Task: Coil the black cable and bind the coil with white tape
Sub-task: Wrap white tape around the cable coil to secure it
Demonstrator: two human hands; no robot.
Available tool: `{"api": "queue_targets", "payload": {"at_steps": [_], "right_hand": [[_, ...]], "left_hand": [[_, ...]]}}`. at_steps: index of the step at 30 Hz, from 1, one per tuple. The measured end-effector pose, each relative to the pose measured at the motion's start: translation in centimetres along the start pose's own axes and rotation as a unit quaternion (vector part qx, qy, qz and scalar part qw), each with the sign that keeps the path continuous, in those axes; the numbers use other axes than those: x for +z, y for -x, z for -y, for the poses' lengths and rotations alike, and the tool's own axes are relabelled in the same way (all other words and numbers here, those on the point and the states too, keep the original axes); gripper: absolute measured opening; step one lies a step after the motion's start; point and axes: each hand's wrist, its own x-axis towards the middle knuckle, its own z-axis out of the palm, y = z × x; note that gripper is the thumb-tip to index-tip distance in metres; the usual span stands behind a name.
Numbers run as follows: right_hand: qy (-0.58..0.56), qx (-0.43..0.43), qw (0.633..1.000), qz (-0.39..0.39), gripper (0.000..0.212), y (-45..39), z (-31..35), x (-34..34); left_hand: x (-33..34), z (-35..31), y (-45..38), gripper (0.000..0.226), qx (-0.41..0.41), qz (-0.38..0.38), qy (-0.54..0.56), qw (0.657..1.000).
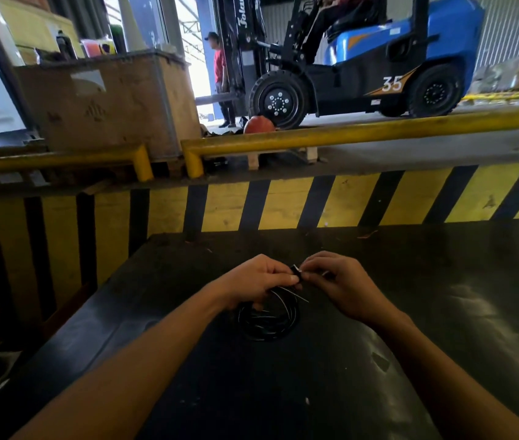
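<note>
One head-worn wide view — looking forward and down, close over the dark table [442,281].

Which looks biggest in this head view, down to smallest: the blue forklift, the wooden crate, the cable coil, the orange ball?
1. Blue forklift
2. Wooden crate
3. Cable coil
4. Orange ball

The coil is much nearer, so real sizes may differ.

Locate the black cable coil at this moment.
Head view, lower centre: the black cable coil hangs over the dark table, held by the left hand, right hand beside it.

Black cable [267,319] on a black table [442,281] — yellow-and-black striped barrier [347,201], yellow rail [363,133], blue forklift [410,42] marked with a white 35.
</note>
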Motion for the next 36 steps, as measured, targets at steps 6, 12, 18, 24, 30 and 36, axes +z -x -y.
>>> {"api": "queue_targets", "payload": {"at_steps": [6,12,18,24,30,36], "right_hand": [[-0.033,0.116,0.979,-0.165,0.013,-2.3,-0.1,-2.2],[0.021,0.091,0.982,-0.166,0.013,-3.4,0.7,-3.2],[0.151,0.031,0.978,-0.137,0.018,-4.1,1.7,-4.0],[0.128,-0.019,0.985,-0.118,0.02,-4.2,3.7,-3.2],[0.037,-0.016,0.999,-0.032,0.017,-3.6,4.6,-4.3],[0.019,0.019,1.0,-0.006,0.017,-4.0,4.3,-4.7]], "left_hand": [[-0.7,-2.2,0.3,0.019,0.039,-0.021,0.016,0.999],[-1.1,-2.7,1.0,0.022,0.069,-0.099,0.034,0.992],[-1.4,-3.8,2.0,0.03,0.107,-0.116,0.128,0.979],[-1.2,-4.8,1.4,0.037,0.1,-0.135,0.176,0.97],[-1.3,-4.7,1.3,0.022,0.104,-0.107,0.145,0.978],[-1.0,-4.9,1.0,0.016,0.056,-0.085,0.12,0.987]]}}
